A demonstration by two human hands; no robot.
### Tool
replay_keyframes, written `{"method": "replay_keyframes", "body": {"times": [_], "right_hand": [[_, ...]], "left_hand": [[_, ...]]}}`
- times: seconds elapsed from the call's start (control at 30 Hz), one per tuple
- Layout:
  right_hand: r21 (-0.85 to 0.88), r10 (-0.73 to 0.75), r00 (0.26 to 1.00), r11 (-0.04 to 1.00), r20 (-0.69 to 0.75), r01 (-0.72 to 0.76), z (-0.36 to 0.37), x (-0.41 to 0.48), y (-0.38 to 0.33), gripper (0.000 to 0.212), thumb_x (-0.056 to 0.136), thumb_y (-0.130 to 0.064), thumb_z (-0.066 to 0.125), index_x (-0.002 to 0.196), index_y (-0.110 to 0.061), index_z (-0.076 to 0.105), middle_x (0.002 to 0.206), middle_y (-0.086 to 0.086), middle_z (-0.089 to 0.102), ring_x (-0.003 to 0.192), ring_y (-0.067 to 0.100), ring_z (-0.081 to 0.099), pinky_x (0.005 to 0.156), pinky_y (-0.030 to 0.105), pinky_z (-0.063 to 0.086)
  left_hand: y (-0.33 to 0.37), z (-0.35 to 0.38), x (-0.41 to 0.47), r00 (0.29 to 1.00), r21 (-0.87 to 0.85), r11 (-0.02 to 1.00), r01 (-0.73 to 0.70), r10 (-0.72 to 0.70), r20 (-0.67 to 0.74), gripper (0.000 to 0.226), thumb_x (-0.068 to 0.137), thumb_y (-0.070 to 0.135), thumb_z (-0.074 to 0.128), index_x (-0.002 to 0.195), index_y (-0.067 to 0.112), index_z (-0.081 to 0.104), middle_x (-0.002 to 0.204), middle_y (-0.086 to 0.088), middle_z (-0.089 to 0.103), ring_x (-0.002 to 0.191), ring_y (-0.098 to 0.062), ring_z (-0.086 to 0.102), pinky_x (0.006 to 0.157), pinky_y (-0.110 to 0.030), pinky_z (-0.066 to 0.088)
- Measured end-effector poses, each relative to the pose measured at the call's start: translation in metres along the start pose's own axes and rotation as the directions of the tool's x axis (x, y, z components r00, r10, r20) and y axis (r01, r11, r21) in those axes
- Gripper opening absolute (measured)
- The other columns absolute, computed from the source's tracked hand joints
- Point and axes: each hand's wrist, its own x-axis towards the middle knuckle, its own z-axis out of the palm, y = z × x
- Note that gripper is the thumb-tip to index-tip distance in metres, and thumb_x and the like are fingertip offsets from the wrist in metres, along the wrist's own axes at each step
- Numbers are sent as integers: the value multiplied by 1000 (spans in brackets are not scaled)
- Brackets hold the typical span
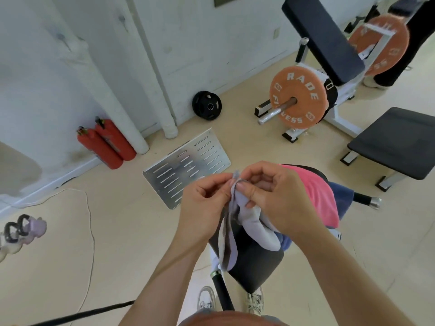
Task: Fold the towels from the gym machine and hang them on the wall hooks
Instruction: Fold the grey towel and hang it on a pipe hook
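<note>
Step in hand: the pale lilac-grey cloth towel (259, 229) is held up in front of the person over the gym machine, its top edge or corners brought together, which looks like the start of the first fold.
Left hand: the left hand (204, 196) has its fingers (219, 184) curled in, pinching the towel's upper edge.
Right hand: the right hand (270, 196) pinches the same edge between thumb and forefinger, touching the left hand's fingertips; the rest of the cloth hangs below both hands.
Where the towel is: in the air, its lower part trailing onto the black padded seat of the gym machine (259, 264).
Done so far: judging by how things lie, nothing is finished. No towel shows folded and none hung.
Left to do: a bright pink towel (315, 191) and a dark blue towel (341, 198) lie draped on the machine just behind the right hand, unfolded. All three need folding and hanging.
Wall hooks: not in view, so I cannot tell how far the carry is.
Containers: none shows that holds towels; the towels rest on the machine only.
</note>
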Motion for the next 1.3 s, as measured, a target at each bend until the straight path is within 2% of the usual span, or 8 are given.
{"method": "replay_keyframes", "body": {"times": [0.17,0.23,0.6,0.77,0.9,1.03,1.17,1.3], "right_hand": [[160,47,999,986,-13,-44,2,1,2,14,82,2,68,78,-11,66,75,11,71,66,14,68,54,19,54],[181,57,998,982,-17,-53,2,2,1,12,83,2,67,78,-9,66,71,4,70,64,11,66,54,19,54],[281,127,992,952,-2,-122,-2,3,-1,12,83,3,66,78,-8,63,72,9,67,57,11,63,53,19,52],[182,85,996,979,38,-90,-6,5,0,23,86,1,64,99,-17,67,67,-5,67,51,9,53,52,18,48],[88,28,999,996,24,-29,-5,7,-1,20,86,2,63,91,-17,69,56,-7,65,47,2,54,52,13,47],[-32,-46,997,999,-57,44,3,9,2,27,84,-2,66,81,-28,67,61,-16,67,53,-3,61,57,9,46],[-137,-127,985,984,-120,110,7,14,4,31,84,-7,68,75,-36,66,67,-10,68,60,4,64,63,23,55],[-187,-205,968,967,-148,176,-4,25,-6,30,85,-6,67,75,-34,62,67,-5,65,60,12,63,61,33,57]], "left_hand": [[3,-1,-7,1000,-64,998,7,-8,-8,17,83,6,66,96,13,75,90,-3,76,83,-14,70,80,-30,57],[5,-1,-9,1000,-101,995,15,-15,-7,18,80,12,67,97,12,74,91,-5,76,85,-15,70,82,-32,56],[10,2,-11,1000,-84,996,-20,20,-7,17,84,2,64,97,9,73,88,-2,76,81,-9,70,72,-17,52],[10,2,-10,997,-12,998,-64,64,37,19,86,2,63,97,13,74,92,1,76,86,-10,69,76,-18,51],[10,-2,-5,993,80,991,-109,104,61,20,87,4,64,97,17,74,94,2,75,90,-13,69,79,-22,53],[10,1,-4,989,138,981,-139,131,66,16,82,11,62,86,25,71,79,7,70,74,-6,61,67,-18,49],[-8,3,2,993,234,966,-110,114,-6,5,75,15,62,77,19,62,68,2,61,64,-10,51,59,-23,44],[-44,-13,12,996,473,880,40,2,-89,16,59,11,54,66,24,59,61,5,55,59,-11,45,56,-25,36]]}}
